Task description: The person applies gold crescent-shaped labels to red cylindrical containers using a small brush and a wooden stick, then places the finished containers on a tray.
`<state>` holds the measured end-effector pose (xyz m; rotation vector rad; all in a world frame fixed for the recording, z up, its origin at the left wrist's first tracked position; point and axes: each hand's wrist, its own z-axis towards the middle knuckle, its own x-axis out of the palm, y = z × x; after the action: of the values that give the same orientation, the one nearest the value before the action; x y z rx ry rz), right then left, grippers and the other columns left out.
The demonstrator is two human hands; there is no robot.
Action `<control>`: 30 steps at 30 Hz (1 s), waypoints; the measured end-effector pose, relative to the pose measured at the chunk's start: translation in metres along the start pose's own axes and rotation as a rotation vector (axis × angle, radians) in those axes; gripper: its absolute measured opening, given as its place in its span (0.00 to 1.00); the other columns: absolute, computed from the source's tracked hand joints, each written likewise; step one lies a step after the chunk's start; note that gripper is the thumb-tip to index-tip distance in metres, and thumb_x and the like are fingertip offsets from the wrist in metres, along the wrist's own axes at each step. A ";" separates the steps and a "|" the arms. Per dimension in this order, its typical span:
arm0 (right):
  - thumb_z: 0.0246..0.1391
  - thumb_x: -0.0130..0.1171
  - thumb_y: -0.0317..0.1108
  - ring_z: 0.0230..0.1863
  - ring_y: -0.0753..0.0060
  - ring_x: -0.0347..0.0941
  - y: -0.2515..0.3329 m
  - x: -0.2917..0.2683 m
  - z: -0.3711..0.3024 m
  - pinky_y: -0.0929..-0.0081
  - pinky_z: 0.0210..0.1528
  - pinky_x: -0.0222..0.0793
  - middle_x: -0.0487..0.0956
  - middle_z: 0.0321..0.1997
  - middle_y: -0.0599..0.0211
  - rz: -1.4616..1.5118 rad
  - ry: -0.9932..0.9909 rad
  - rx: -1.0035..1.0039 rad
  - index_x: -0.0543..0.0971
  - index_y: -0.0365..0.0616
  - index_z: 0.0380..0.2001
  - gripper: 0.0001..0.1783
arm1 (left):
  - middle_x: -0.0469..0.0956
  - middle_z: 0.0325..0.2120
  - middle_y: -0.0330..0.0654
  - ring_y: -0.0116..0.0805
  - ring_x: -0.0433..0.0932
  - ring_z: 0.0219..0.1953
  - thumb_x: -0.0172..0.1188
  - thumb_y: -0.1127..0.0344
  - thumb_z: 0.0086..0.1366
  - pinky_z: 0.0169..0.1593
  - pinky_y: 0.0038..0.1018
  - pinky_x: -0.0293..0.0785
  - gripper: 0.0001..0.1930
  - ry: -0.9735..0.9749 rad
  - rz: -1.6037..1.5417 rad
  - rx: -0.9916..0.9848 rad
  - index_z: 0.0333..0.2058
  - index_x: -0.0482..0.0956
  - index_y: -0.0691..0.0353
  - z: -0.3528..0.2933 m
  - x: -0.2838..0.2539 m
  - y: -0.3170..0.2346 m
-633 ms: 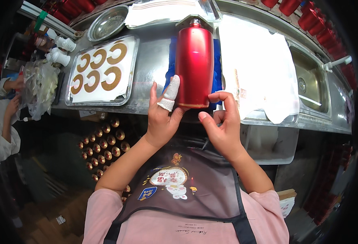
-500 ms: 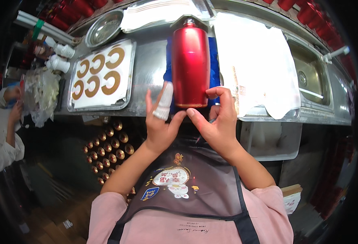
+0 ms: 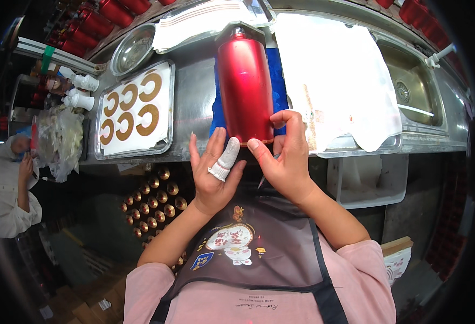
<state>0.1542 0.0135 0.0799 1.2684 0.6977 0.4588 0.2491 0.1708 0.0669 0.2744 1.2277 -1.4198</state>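
A glossy red bottle (image 3: 244,86) lies on a blue cloth (image 3: 278,81), its neck pointing away from me and its base toward me. My right hand (image 3: 288,159) grips the base end, the thumb at the bottom rim and the bent index finger against the right side. A thin pointed tool (image 3: 261,181) sticks out below that palm; its kind is unclear. My left hand (image 3: 213,173) has its fingers stretched and apart. A white finger cover (image 3: 226,160) sits on its index finger, whose tip touches the bottle's near rim.
On the left, a tray (image 3: 168,129) bears several gold C-shaped pieces on white paper. Behind it stands a metal bowl (image 3: 133,51). White paper (image 3: 345,81) lies to the right, beside a sink (image 3: 410,89). Gold-rimmed pieces (image 3: 152,202) sit below the counter. Another person (image 3: 11,183) works at far left.
My left index finger has moved right and onto the bottle's near rim. The bottle has tilted slightly, its neck leaning left. My right hand keeps its grip; the view has shifted a little.
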 end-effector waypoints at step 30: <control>0.57 0.54 0.22 0.41 0.69 0.67 -0.016 -0.004 -0.005 0.78 0.40 0.67 0.74 0.47 0.57 0.319 0.027 0.074 0.73 0.37 0.50 0.17 | 0.67 0.64 0.60 0.55 0.72 0.62 0.69 0.73 0.55 0.69 0.61 0.44 0.29 0.058 0.078 0.038 0.58 0.77 0.60 0.007 -0.004 -0.009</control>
<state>0.1469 0.0104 0.0645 1.4531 0.5400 0.7166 0.2455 0.1658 0.0771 0.3874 1.2249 -1.3772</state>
